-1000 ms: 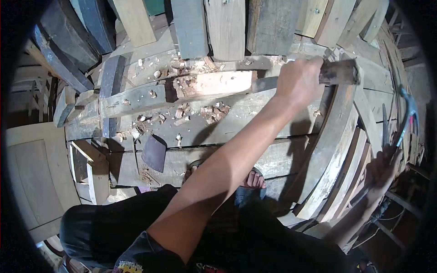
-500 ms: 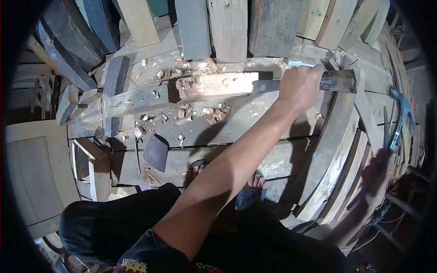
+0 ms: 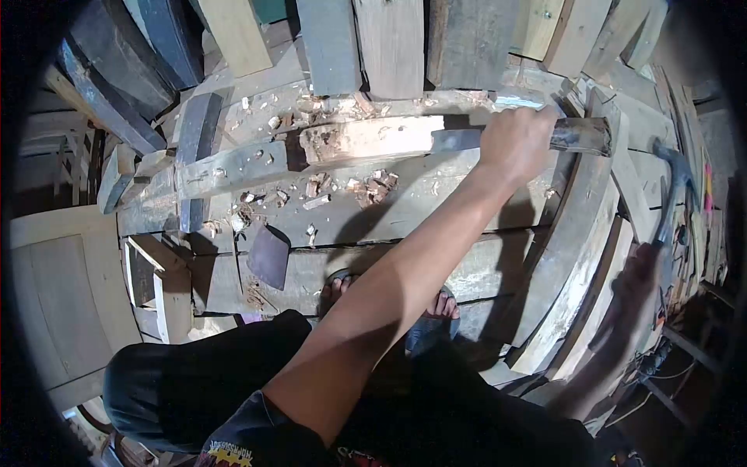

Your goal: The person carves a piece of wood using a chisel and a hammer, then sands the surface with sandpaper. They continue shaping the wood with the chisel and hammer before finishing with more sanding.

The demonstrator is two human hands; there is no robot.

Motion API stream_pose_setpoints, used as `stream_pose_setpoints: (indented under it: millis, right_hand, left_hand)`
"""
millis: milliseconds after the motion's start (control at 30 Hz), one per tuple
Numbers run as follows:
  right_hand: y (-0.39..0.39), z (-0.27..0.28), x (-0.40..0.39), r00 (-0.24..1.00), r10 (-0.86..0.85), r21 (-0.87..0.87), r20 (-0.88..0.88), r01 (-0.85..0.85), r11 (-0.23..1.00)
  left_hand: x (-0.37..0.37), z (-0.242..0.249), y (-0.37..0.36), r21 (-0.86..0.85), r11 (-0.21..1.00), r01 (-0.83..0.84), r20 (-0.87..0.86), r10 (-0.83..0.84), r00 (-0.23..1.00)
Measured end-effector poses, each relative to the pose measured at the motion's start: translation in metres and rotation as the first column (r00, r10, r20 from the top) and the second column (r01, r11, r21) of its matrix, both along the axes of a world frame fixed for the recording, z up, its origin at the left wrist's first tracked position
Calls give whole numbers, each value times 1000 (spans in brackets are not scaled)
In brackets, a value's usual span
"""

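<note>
My left hand is closed around a long, notched wooden beam near its dark right end. A strip of the beam's middle is freshly bared, pale wood, while its left part is weathered grey. In my right hand, far right and smeared by motion, is the handle of a hammer; the head points up and away from me. Wood chips are scattered just in front of and behind the beam. My fingers hide part of the beam's right side.
Upright planks line the far side. Stacked boards lie at the right. A dark curved offcut rests on the plank floor, left of my feet. A small open wooden frame stands at the left, beside a panel.
The hammer and my right hand have shifted left and slightly up, the hammer head tilting left. My left hand stays on the beam, which has hardly moved.
</note>
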State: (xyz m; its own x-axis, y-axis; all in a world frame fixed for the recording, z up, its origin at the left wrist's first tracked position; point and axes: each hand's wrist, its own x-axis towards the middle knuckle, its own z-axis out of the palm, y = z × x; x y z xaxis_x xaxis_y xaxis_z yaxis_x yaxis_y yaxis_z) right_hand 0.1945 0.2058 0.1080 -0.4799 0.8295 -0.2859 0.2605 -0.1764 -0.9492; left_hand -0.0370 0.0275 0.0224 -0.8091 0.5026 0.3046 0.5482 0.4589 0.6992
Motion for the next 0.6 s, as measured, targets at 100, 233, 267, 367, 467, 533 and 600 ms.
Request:
stream_pose_setpoints:
  millis: [100, 233, 267, 367, 467, 533, 600]
  right_hand:
    - [11, 27, 8, 961, 132, -23, -243, -141, 990]
    - [-4, -1, -1, 972, 3, 99, -236, 20, 995]
    - [-16, -14, -4, 976, 36, 44, -216, -27, 999]
    - [-27, -24, 1, 978, 168, -178, 120, -146, 973]
    - [-3, -25, 11, 969, 242, -219, -38, -245, 945]
    - [15, -9, 13, 994, 77, -106, -81, -86, 991]
    - [35, 4, 19, 970, 64, -141, -236, -99, 985]
  left_hand:
    - [1, 1, 2, -36, 999, 17, 39, -15, 999]
    - [2, -10, 8, -37, 999, 34, 42, -33, 999]
    - [2, -12, 7, -50, 998, 42, 31, -40, 999]
    - [1, -15, 3, -88, 995, 40, -13, -41, 999]
    - [4, -19, 2, -96, 995, 31, -66, -38, 997]
    - [2, -16, 1, -88, 995, 43, -25, -45, 999]
    - [-1, -12, 1, -80, 997, 21, -5, -22, 1000]
